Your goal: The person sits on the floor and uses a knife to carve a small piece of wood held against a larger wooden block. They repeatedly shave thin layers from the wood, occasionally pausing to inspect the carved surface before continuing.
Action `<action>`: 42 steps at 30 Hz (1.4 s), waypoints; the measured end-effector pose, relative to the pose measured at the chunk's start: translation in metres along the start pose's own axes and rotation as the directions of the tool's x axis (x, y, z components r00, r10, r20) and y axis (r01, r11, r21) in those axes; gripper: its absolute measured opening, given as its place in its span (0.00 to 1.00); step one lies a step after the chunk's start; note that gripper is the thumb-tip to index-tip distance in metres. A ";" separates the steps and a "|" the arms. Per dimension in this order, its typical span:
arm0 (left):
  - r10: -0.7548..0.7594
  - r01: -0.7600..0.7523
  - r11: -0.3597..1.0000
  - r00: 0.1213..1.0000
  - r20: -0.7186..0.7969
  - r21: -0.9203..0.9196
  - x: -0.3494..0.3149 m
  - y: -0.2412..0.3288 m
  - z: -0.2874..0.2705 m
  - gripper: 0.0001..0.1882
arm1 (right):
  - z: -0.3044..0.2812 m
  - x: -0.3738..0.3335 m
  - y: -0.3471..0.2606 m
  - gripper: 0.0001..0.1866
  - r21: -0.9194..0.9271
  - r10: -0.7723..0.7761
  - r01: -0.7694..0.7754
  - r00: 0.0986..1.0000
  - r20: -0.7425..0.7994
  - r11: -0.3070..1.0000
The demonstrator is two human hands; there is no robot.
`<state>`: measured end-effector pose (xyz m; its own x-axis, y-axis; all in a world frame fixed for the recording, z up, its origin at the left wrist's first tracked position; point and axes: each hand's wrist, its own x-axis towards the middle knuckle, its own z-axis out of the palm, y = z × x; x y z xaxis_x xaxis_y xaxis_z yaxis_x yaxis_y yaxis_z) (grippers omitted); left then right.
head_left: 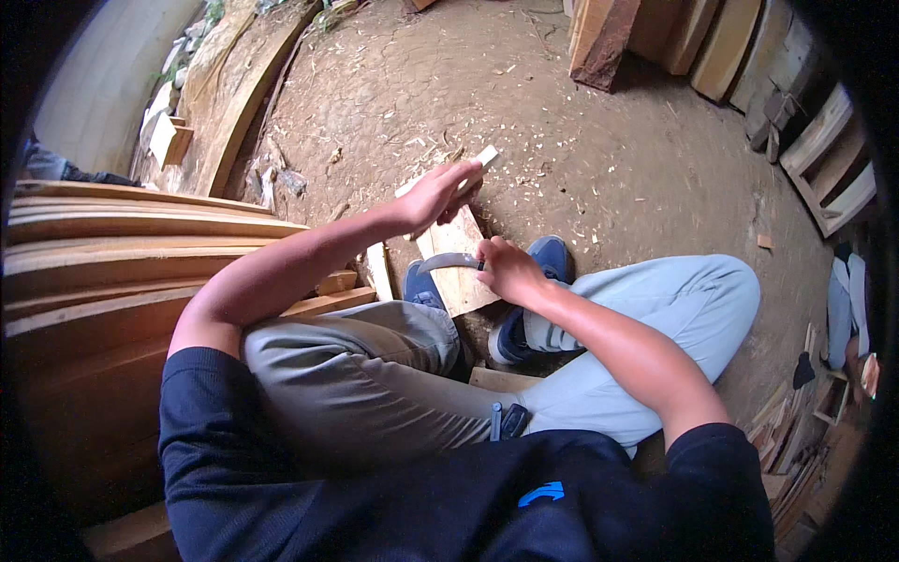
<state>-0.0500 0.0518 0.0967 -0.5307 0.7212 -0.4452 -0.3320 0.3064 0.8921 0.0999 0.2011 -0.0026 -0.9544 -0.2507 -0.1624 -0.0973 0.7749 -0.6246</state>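
A narrow pale wood strip (pixel 490 155) is gripped by my left hand (pixel 438 197), its far end sticking out past the fingers. Closer to me, my right hand (pixel 510 272) is closed around the handle of a curved-blade knife (pixel 449 261). The blade points left, over a flat wooden board (pixel 468 292), and the fist hides most of the handle. This board lies between my blue shoes (pixel 549 257), below both hands. The strip and the blade are apart.
Long planks (pixel 140 225) are stacked at my left. Wood shavings (pixel 449 152) are scattered over the dirt floor (pixel 655 187). Thick timber pieces (pixel 604 42) stand at the far right, near a wooden frame (pixel 833 159). Scrap wood (pixel 796 450) lies at the near right.
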 end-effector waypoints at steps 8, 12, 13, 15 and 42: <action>0.336 0.075 0.605 0.878 -0.341 0.792 0.000 0.054 -0.082 0.19 | -0.066 0.028 -0.014 0.12 -0.064 0.144 -0.142 0.989 0.024 0.988; 0.582 -0.129 0.605 0.745 -0.326 0.786 -0.003 0.060 -0.096 0.14 | -0.140 0.044 -0.003 0.13 -0.295 0.255 -0.252 0.967 -0.028 0.922; 0.580 -0.164 0.641 0.743 -0.334 0.750 -0.005 0.063 -0.092 0.16 | -0.164 0.044 -0.003 0.13 -0.350 0.309 -0.300 0.951 -0.033 0.887; 0.598 -0.186 0.635 0.733 -0.325 0.750 -0.014 0.059 -0.095 0.16 | -0.215 0.053 -0.023 0.14 -0.433 0.405 -0.366 0.914 -0.003 0.823; 0.213 -0.181 0.969 0.956 -0.201 0.167 0.034 0.049 -0.089 0.16 | -0.201 0.188 -0.063 0.14 0.894 0.349 -0.264 0.928 0.134 0.361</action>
<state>-0.1534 0.0358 0.1187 -0.7349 0.6300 -0.2510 -0.0956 0.2702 0.9580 -0.1301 0.2216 0.1603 -0.8815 -0.0399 -0.4704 0.4698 -0.1729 -0.8657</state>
